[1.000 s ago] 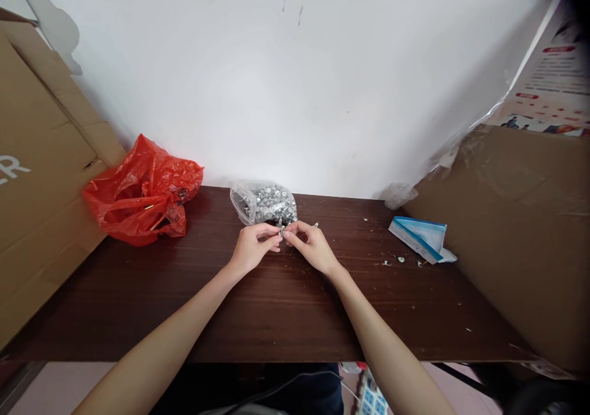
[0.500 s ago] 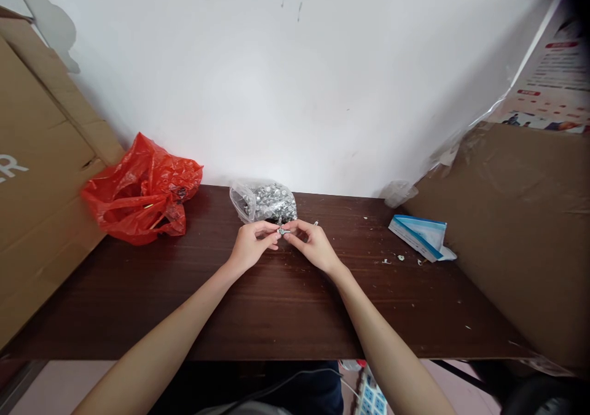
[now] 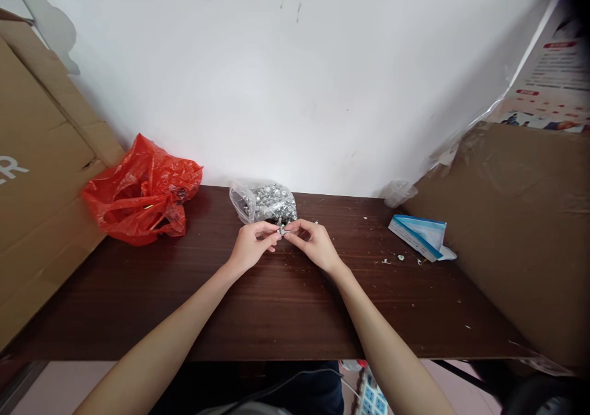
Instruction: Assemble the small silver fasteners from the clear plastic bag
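Note:
Both my hands meet above the dark wooden table (image 3: 276, 304), just in front of a clear plastic bag (image 3: 263, 202) full of small silver metal parts. My left hand (image 3: 251, 248) and my right hand (image 3: 313, 244) each pinch one small silver metal piece (image 3: 282, 231) between their fingertips. The fingers of both hands are curled and closed. A further small metal part (image 3: 316, 223) lies on the table just beyond my right hand.
A crumpled red plastic bag (image 3: 141, 190) lies at the back left. A blue and white packet (image 3: 421, 237) lies at the right, with small scraps near it. Cardboard sheets (image 3: 37, 175) lean at both sides, and a white wall closes the back.
My hands have shifted only slightly; the small metal piece now shows a little more between the fingertips. Nothing else has moved.

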`<state>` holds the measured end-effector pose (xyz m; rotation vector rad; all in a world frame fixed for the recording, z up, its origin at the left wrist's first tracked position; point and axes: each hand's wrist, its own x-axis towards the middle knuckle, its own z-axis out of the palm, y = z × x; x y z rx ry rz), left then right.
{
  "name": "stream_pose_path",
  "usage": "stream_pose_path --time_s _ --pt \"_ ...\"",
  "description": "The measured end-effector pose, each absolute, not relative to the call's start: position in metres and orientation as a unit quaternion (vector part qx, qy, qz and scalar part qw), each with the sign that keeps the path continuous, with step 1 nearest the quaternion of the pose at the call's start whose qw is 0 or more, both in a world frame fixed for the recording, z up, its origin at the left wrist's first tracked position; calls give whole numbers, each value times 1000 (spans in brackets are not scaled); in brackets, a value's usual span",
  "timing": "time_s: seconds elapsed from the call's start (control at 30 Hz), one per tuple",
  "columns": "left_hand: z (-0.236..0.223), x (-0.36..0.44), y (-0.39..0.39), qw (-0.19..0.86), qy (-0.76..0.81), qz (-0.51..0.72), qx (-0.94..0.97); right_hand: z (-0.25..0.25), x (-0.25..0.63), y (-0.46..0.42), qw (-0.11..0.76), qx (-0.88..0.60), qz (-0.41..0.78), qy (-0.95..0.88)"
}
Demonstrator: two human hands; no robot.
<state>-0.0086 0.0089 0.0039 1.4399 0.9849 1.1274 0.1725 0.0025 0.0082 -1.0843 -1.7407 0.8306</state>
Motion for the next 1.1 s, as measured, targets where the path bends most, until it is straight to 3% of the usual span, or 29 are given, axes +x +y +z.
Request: stream_pose_path --time_s 1.1 --pt "2 -9 8 526 380 465 602 14 173 -3 383 -411 337 -755"
